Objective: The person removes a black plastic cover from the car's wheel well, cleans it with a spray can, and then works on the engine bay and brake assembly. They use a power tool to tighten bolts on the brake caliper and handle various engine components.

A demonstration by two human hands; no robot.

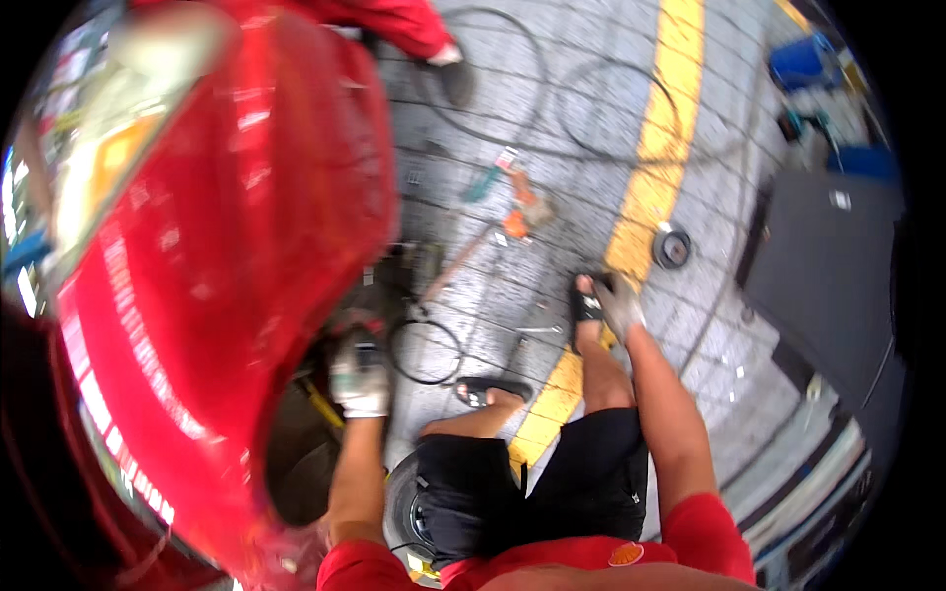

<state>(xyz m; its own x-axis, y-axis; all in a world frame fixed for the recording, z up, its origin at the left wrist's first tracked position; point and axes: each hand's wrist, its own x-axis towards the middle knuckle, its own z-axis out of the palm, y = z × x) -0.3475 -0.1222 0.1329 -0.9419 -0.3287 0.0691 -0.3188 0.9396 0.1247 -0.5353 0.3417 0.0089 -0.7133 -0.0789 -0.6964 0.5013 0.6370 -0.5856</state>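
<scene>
My left hand (360,376), in a pale work glove, reaches into the wheel well (301,453) of a red car (236,217). Its fingers close around something dark and reddish, too blurred to name. A thin black cable loop (424,352) lies just right of it. My right hand (619,307), also gloved, hangs low beside my right sandal (585,313); its fingers look apart, with nothing visible in them. A slim metal tool, perhaps a wrench (537,330), lies on the paving between my feet. Beyond it, a wooden handle (458,264) rests near an orange object (515,225).
A teal item (482,184) and a black round part (672,246) lie on the paving. A long dark hose (542,69) loops farther off, near another person's shoe (453,79). A dark panel (828,266) stands right, beyond a yellow line (650,187). A tyre (402,497) is beneath me.
</scene>
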